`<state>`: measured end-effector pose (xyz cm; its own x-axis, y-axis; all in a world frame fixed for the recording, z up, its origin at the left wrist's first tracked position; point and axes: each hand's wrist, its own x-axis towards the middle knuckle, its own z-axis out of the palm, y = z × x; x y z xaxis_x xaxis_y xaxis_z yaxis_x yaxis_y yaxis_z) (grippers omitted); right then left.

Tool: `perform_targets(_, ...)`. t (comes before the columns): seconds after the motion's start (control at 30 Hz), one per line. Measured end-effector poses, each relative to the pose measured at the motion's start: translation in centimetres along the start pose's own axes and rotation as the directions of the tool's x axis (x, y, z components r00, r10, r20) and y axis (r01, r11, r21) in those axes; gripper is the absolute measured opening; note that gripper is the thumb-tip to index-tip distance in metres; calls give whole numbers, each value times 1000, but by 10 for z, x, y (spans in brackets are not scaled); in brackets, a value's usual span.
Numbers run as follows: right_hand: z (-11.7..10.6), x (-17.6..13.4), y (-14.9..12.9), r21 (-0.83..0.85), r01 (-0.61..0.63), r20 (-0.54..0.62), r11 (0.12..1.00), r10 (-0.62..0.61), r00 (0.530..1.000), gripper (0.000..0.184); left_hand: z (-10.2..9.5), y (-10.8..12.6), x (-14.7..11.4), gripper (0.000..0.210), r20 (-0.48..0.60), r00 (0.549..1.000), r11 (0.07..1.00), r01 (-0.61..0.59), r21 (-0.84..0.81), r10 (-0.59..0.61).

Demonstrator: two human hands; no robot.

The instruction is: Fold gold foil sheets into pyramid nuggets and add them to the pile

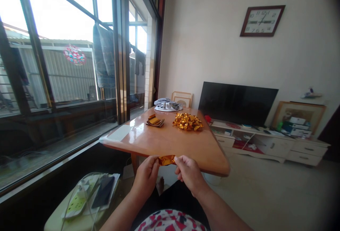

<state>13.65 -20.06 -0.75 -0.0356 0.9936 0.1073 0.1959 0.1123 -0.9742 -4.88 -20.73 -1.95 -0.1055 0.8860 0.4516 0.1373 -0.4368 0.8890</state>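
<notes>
The left hand (146, 171) pinches the left end of a twisted piece of gold foil (166, 160) between thumb and curled fingers. The right hand (190, 172) has the right end in a similar pinch, its thumb and index finger closed on the foil and the other fingers folded loosely beneath. The piece spans the short gap between the two hands, by the near edge of the desk (164, 143).

Farther back on the desk, toward the right, lies a heap of crumpled gold pieces (187, 121). Left of it, well apart, is a small stack of gold and brown sheets (155, 121) with curling edges. A pale sheet (118, 133) lies at the desk's left side, and a grey bundle (168, 104) rests at the far end. Near left, a power strip (76, 203) lies beside a dark phone (103, 192).
</notes>
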Motion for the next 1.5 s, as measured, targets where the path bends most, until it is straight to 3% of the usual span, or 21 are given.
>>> perform_targets(0.2,-9,4,1,-361,234,-8,903,-254,967,37,2,4,-1,9,12,999,988,54,-144,-53)
perform_targets(0.3,-8,4,3,-429,252,4,868,-278,961,35,3,-3,0,18,-10,995,981,99,-166,-102)
perform_targets(0.5,-6,6,10,-457,252,-37,853,-301,953,35,3,-16,2,35,18,983,967,184,-177,-184)
perform_targets(0.73,-6,10,17,-461,247,-59,852,-307,950,35,2,-11,0,21,-10,976,964,212,-161,-216)
perform_targets(0.93,-5,8,15,-474,269,-53,839,-332,942,34,6,-15,0,24,-17,978,965,202,-168,-207)
perform_targets(1.3,3,8,15,-587,285,-25,758,-369,929,33,3,-24,1,19,-31,999,993,13,119,-9)
perform_targets(1.5,6,8,16,-533,273,-21,801,-335,942,36,6,-28,2,27,-35,975,969,213,-128,-219)
